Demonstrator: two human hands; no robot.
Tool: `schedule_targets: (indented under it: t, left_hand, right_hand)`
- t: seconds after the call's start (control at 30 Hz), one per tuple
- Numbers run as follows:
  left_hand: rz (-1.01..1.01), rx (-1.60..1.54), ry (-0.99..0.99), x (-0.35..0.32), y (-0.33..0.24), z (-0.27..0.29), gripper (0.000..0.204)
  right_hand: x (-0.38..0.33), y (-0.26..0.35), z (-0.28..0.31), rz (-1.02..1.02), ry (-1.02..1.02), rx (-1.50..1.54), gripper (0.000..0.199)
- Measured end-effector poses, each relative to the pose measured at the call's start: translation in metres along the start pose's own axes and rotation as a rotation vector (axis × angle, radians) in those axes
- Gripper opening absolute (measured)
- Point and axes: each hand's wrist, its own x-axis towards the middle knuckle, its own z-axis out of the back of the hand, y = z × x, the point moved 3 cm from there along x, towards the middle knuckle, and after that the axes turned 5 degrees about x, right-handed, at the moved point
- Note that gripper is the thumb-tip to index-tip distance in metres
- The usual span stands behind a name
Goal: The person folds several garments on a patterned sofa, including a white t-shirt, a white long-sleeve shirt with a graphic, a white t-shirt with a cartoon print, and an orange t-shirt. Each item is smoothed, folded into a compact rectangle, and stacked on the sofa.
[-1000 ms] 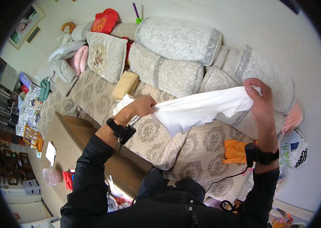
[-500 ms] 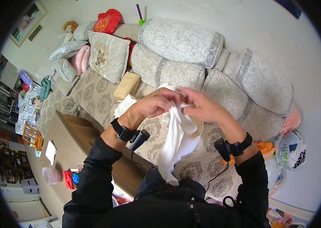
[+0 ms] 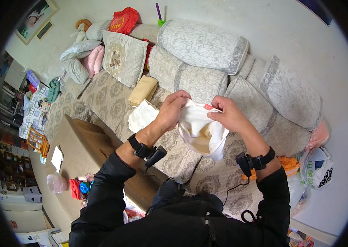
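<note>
Head view showed us pinching the white garment along its edge, crosswise between left hand and right hand, its body hanging below.

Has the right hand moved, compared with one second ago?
Yes: the right hand has moved to the left, and is now closer to the yellow bundle.

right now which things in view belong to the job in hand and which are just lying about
In hand:
- white cloth, red tag at its edge
- left hand and right hand, both gripping it

Apparently lying about:
- orange cloth
- red cushion
- plastic bag
</note>
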Motion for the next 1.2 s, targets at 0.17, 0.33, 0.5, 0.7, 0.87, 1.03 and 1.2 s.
schedule_targets:
  t: [0.17, 0.33, 0.5, 0.7, 0.87, 1.03, 1.2]
  left_hand:
    - [-0.296, 1.064, 0.188, 0.000, -0.022, -0.002, 0.010]
    - [-0.138, 1.521, -0.011, 0.003, -0.032, 0.048, 0.014]
    - [-0.105, 1.156, -0.107, 0.007, -0.026, 0.072, 0.019]
    - [0.109, 0.412, -0.263, 0.011, -0.007, 0.069, 0.031]
    - [0.062, 0.858, -0.001, 0.009, -0.019, 0.074, 0.030]
    - [-0.094, 0.917, 0.092, 0.007, -0.027, 0.076, 0.024]
    - [-0.360, 1.128, 0.136, 0.010, -0.031, 0.079, 0.017]
  right_hand:
    - [-0.017, -0.018, 0.011, -0.012, 0.142, -0.409, 0.015]
    - [-0.044, -0.040, 0.058, -0.260, -0.046, -0.771, 0.016]
    - [-0.054, -0.035, 0.090, 0.022, -0.126, -0.854, 0.014]
    - [-0.053, -0.030, 0.074, -0.058, -0.159, 0.160, 0.015]
    - [-0.057, -0.039, 0.062, -0.245, -0.106, 0.092, 0.022]
    - [-0.060, -0.056, 0.063, -0.319, -0.060, -0.055, 0.019]
    - [-0.064, -0.059, 0.060, -0.141, -0.304, 0.226, 0.012]
